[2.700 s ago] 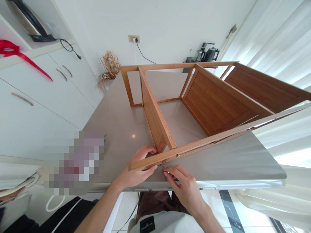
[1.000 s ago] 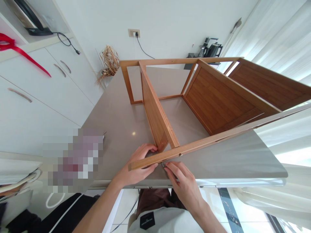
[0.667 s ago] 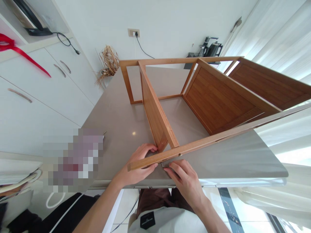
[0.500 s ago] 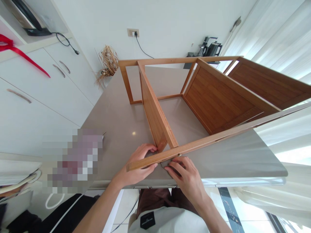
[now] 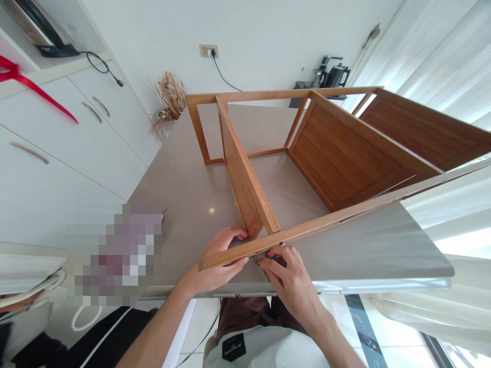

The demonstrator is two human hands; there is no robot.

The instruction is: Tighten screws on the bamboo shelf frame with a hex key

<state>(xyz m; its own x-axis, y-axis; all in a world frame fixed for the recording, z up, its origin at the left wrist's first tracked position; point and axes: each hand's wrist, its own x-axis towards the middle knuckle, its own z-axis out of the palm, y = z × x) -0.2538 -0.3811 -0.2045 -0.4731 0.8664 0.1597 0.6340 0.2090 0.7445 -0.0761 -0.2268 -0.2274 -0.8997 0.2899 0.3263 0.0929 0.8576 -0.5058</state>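
Observation:
A bamboo furniture frame [image 5: 249,122] stands on a grey-beige stone countertop [image 5: 180,214], with a slatted bamboo panel [image 5: 343,158] and a narrow divider panel [image 5: 241,184]. My left hand [image 5: 217,255] wraps around the end of a long bamboo rail [image 5: 307,230] at the frame's near side. Close beside it, my right hand [image 5: 289,278] presses against the rail's lower edge, pinching a small metal tool [image 5: 255,259]. The fingers hide most of the tool, and its exact kind is unclear.
White cabinets [image 5: 69,138] with long handles line the left, and a pixelated patch [image 5: 115,255] covers the counter's left edge. Dried grass [image 5: 166,97] stands beyond the counter. A black kettle [image 5: 337,75] sits further back, and pale curtains [image 5: 433,56] hang at right.
My right hand has slid up from below to the rail's lower edge, its fingers closing in on the small metal tool. The left hand stays on the rail, and the view has drifted slightly.

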